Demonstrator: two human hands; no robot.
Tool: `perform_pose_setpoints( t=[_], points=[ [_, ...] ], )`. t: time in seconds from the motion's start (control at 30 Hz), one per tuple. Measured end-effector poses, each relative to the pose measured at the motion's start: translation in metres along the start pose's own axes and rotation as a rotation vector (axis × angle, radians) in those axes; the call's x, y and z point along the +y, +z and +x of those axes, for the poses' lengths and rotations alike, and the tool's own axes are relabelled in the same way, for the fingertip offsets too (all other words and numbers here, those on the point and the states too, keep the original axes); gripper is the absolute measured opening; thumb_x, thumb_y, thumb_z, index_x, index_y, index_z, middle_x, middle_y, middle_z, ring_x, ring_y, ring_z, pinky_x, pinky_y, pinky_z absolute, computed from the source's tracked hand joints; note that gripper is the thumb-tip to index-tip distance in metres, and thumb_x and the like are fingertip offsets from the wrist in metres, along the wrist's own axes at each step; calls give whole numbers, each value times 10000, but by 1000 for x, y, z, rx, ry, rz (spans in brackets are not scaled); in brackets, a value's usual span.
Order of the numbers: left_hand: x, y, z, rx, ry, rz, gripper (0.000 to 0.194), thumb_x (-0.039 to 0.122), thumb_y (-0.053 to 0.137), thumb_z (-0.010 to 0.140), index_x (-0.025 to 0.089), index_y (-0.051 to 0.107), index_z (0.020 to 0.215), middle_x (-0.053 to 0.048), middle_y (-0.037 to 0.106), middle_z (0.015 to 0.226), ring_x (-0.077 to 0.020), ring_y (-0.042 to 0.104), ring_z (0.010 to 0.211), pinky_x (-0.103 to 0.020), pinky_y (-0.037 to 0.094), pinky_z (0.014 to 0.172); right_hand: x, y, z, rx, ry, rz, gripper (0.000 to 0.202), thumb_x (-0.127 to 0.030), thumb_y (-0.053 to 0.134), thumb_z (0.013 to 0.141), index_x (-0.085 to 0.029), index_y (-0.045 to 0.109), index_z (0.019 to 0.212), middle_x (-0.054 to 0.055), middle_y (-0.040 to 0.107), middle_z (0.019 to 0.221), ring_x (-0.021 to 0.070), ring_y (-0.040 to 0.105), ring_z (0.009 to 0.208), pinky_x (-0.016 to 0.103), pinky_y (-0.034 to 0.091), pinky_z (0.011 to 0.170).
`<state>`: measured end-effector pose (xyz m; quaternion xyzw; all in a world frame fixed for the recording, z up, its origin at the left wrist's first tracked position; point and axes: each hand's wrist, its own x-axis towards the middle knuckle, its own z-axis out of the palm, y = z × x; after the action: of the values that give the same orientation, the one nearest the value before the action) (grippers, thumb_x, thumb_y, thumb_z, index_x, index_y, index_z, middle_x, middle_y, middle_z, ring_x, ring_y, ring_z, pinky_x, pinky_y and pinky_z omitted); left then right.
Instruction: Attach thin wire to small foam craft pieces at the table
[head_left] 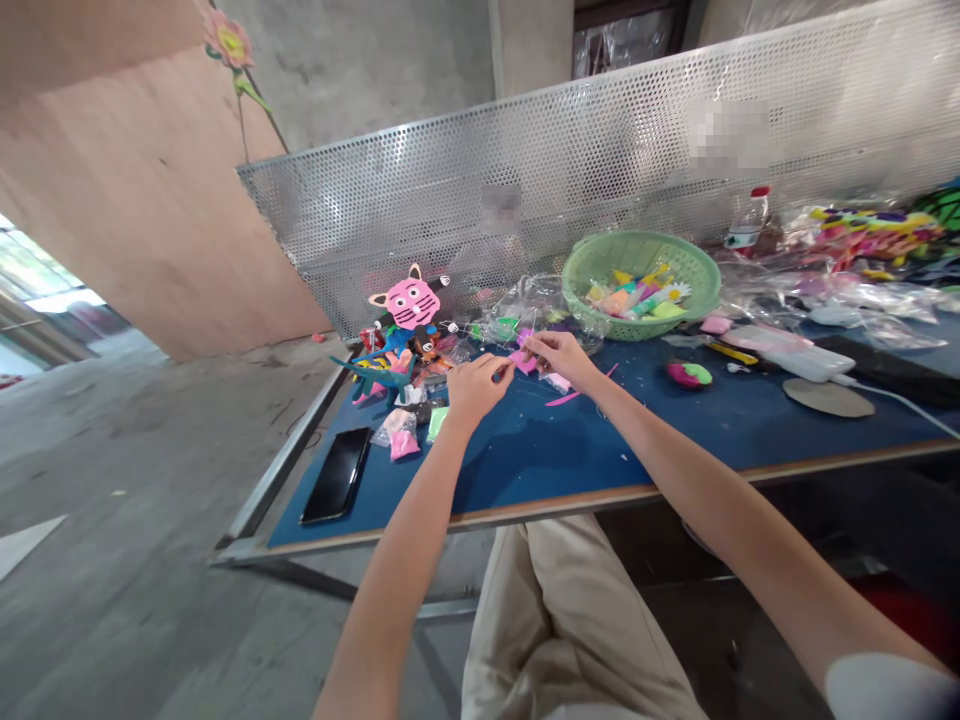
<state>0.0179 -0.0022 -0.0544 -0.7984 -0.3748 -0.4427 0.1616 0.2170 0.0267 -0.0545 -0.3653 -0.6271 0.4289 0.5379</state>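
Note:
Over the blue tabletop (517,465), my two hands meet at a small bright-pink piece of modelling clay (525,362). My left hand (478,386) is closed in a pinch at its left edge. From the right, my right hand (561,358) pinches its upper part between thumb and fingers. The exact shape of the piece is partly hidden by my fingers. Below my right hand, a thin pink strip (564,399) lies on the table. Left of my hands are small bags of pink clay (404,445) and green clay (437,425).
A pink cat-faced figure (409,303) stands behind colourful small figures at left. A black phone (336,475) lies near the table's left edge. A green basket (709,285) holds coloured pieces. A bottle (746,225) and plastic bags stand near the perforated metal panel (420,190).

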Motion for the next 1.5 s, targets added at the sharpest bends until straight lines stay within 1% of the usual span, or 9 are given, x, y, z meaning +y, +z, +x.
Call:
perform_pose_setpoints(
  t=[0.1, 0.3, 0.43, 0.7, 0.8, 0.93, 1.0, 1.2, 1.5],
  points=[
    [2, -10, 4, 24, 58, -103, 247, 372, 562, 963, 227, 730, 856, -20, 740, 770, -162, 677, 718, -310, 489, 718, -4, -4, 0, -11, -85, -116, 404, -573, 682, 841, -194, 708, 701, 32, 706, 686, 111, 579, 495, 270, 447, 504],
    [-8, -34, 21, 261, -104, -163, 315, 441, 546, 976, 203, 623, 1167, -114, 691, 1129, -214, 641, 1081, -390, 523, 952, -20, -15, -1, -156, -153, -243, 339, -485, 650, 896, -212, 752, 724, 35, 713, 678, 130, 615, 562, 299, 493, 606],
    [-18, -39, 31, 40, -63, -234, 522, 503, 702, 873, 212, 572, 1286, -129, 660, 1276, -261, 596, 1237, -441, 486, 1057, -33, -21, 7, -235, -124, -255, 301, -471, 691, 870, -214, 779, 739, 33, 709, 656, 137, 616, 567, 309, 492, 608],
    [-29, -33, 43, -436, -266, -720, 325, 449, 692, 892, 193, 716, 1090, -92, 789, 974, -215, 761, 802, -343, 622, 727, -54, -28, 42, -549, -159, -432, 300, -464, 655, 896, -242, 782, 739, 27, 734, 724, 148, 640, 631, 315, 502, 663],
    [-30, -28, 47, -391, -348, -779, 334, 454, 687, 894, 189, 733, 1092, -92, 792, 957, -193, 741, 649, -338, 622, 650, -55, -22, 49, -390, -262, -623, 252, -418, 636, 918, -253, 784, 797, 30, 737, 785, 174, 663, 727, 334, 505, 748],
    [-37, -19, 57, -179, -511, -851, 368, 436, 678, 905, 162, 722, 1147, -106, 782, 1028, -161, 733, 659, -328, 632, 669, -55, -6, 35, 360, -586, -787, 296, -388, 486, 1008, -251, 733, 1097, 77, 717, 1107, 272, 618, 1132, 450, 455, 985],
    [-40, -16, 61, -107, -582, -929, 376, 416, 688, 901, 152, 712, 1169, -108, 777, 1052, -149, 732, 681, -324, 638, 693, -54, 2, 22, 575, -640, -809, 329, -386, 433, 1026, -241, 682, 1185, 98, 682, 1209, 296, 573, 1222, 491, 429, 1033],
    [-35, -11, 59, -45, -602, -988, 395, 449, 729, 860, 165, 733, 1134, -106, 779, 1056, -115, 694, 621, -277, 613, 651, -36, 23, 8, 333, -460, -697, 240, -393, 547, 966, -223, 683, 1067, 64, 758, 916, 224, 704, 813, 388, 547, 814],
    [-28, -3, 52, -3, -725, -1245, 522, 368, 788, 822, 297, 658, 1323, -25, 778, 981, -66, 650, 601, -222, 588, 695, -19, 35, 6, 279, -342, -403, 360, -425, 585, 960, -265, 522, 1277, 35, 775, 874, 242, 743, 747, 436, 604, 768]
  ],
)
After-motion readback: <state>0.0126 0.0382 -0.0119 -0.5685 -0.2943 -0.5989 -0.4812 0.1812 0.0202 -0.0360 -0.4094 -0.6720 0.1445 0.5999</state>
